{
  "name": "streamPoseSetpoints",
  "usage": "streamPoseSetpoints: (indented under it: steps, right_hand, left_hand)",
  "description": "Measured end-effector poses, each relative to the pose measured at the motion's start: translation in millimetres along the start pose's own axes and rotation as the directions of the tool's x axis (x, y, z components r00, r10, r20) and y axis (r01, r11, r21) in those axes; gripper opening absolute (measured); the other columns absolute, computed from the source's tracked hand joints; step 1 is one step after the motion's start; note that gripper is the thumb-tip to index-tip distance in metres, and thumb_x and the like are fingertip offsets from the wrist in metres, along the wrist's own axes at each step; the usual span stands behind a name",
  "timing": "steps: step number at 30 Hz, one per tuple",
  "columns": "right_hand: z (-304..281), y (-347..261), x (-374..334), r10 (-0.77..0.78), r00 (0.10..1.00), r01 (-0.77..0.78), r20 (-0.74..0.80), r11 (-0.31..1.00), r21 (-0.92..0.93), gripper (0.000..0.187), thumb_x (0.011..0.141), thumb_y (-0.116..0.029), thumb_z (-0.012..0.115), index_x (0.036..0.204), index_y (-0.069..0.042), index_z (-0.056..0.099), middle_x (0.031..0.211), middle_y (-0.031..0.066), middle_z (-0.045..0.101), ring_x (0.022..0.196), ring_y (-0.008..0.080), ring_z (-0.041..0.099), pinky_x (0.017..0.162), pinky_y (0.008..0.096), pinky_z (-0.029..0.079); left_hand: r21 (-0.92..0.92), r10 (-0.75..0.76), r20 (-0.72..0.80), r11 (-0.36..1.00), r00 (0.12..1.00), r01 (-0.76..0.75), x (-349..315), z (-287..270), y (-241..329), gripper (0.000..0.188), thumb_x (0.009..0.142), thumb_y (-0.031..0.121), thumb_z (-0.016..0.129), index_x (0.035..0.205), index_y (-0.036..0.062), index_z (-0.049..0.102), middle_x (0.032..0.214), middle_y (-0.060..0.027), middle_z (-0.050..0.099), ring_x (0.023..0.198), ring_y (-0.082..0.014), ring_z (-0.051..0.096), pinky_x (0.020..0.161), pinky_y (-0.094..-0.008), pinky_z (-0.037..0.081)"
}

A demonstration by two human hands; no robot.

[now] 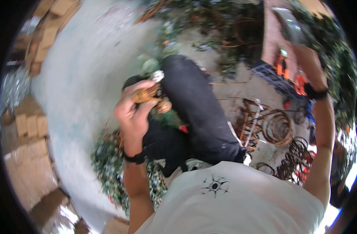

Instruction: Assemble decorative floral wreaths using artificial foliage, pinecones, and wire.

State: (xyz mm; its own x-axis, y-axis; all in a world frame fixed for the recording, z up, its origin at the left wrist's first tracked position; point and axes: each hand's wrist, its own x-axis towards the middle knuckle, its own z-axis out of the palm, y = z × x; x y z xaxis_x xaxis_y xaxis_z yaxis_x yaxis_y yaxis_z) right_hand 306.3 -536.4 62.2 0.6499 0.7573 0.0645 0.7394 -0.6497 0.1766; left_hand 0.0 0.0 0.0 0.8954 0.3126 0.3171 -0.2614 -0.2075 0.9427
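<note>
In front of my dark-trousered knees, my left hand (pixel 132 111) is closed, thumb and fingers pinching a small golden-brown piece (pixel 146 94) with a round tan knob at its lower end. Its exact kind I cannot make out. A whitish round bit (pixel 158 76) shows just beyond the fingertips. My right arm stretches far to the right, and my right hand (pixel 308 62) is over a pinkish board (pixel 271 45), beside a clear plastic container (pixel 290 27). Blur hides its fingers and any contact. Orange-handled pliers (pixel 281 64) and a second orange-handled tool (pixel 299 84) lie near that wrist.
Green leafy garlands (pixel 229 29) spread across the far floor, with another leafy heap (pixel 112 167) by my left forearm. A dark blue crate (pixel 274 80) sits under the board. Brown wire coils (pixel 278 126) lie right of my legs. Cardboard boxes (pixel 32 167) line the left side.
</note>
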Motion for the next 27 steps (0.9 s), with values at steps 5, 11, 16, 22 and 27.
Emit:
streamPoseSetpoints:
  steps: [5, 11, 16, 22, 27]
  right_hand:
    - [-40.5, -160.2, 74.2, 0.081, 0.987, 0.017, -0.137, 0.801, 0.599, 0.022, 0.100, -0.002, 0.054, 0.118, -0.002, 0.067, 0.114, 0.0192, 0.070, 0.103, 0.0347, 0.069, 0.087, 0.0394, 0.054]
    - [-37.1, -314.5, 149.5, -0.283, 0.872, 0.488, -0.398, 0.462, 0.741, 0.021, 0.090, -0.008, 0.065, 0.110, -0.006, 0.067, 0.100, 0.0176, 0.071, 0.098, 0.0371, 0.070, 0.080, 0.0436, 0.058]
    - [-41.0, -357.9, 161.8, -0.277, 0.914, 0.391, -0.295, 0.421, 0.819, 0.027, 0.087, -0.011, 0.068, 0.114, -0.007, 0.067, 0.101, 0.0145, 0.071, 0.097, 0.0365, 0.070, 0.076, 0.0470, 0.058]
    - [-33.6, -358.7, 168.0, -0.305, 0.891, 0.444, -0.335, 0.441, 0.780, 0.031, 0.088, -0.011, 0.068, 0.118, -0.011, 0.068, 0.100, 0.0117, 0.071, 0.096, 0.0366, 0.071, 0.075, 0.0461, 0.058]
    - [-41.0, -354.5, 164.6, -0.364, 0.905, 0.384, -0.221, 0.476, 0.791, 0.023, 0.087, -0.009, 0.066, 0.109, -0.011, 0.068, 0.093, 0.0132, 0.072, 0.090, 0.0383, 0.071, 0.072, 0.0486, 0.057]
  left_hand:
    - [0.037, 0.039, 0.024, 0.999, 0.999, -0.040, 10.0, -22.0, -1.3, 0.034, 0.086, 0.008, 0.083, 0.116, -0.0059, 0.073, 0.119, -0.0135, 0.073, 0.109, -0.0221, 0.067, 0.097, -0.0340, 0.053]
    - [0.097, -0.006, 0.019, 0.995, 1.000, 0.004, 1.0, -13.9, 4.1, 0.039, 0.091, 0.013, 0.078, 0.118, -0.0121, 0.068, 0.121, -0.0215, 0.070, 0.115, -0.0296, 0.068, 0.103, -0.0415, 0.054]
    - [0.105, 0.021, -0.070, 0.994, 0.997, -0.014, -4.6, -11.6, 6.4, 0.044, 0.087, 0.017, 0.086, 0.118, -0.0092, 0.069, 0.117, -0.0213, 0.073, 0.105, -0.0230, 0.071, 0.088, -0.0319, 0.058]
    - [0.104, 0.072, -0.078, 0.993, 0.994, -0.064, -2.6, -11.8, 3.6, 0.046, 0.087, 0.020, 0.086, 0.118, -0.0088, 0.068, 0.117, -0.0219, 0.073, 0.105, -0.0256, 0.072, 0.089, -0.0336, 0.058]
    - [0.075, 0.100, -0.079, 0.993, 0.992, -0.094, -3.6, -13.5, -5.2, 0.047, 0.088, 0.020, 0.085, 0.121, -0.0071, 0.067, 0.116, -0.0225, 0.073, 0.105, -0.0276, 0.072, 0.091, -0.0356, 0.058]
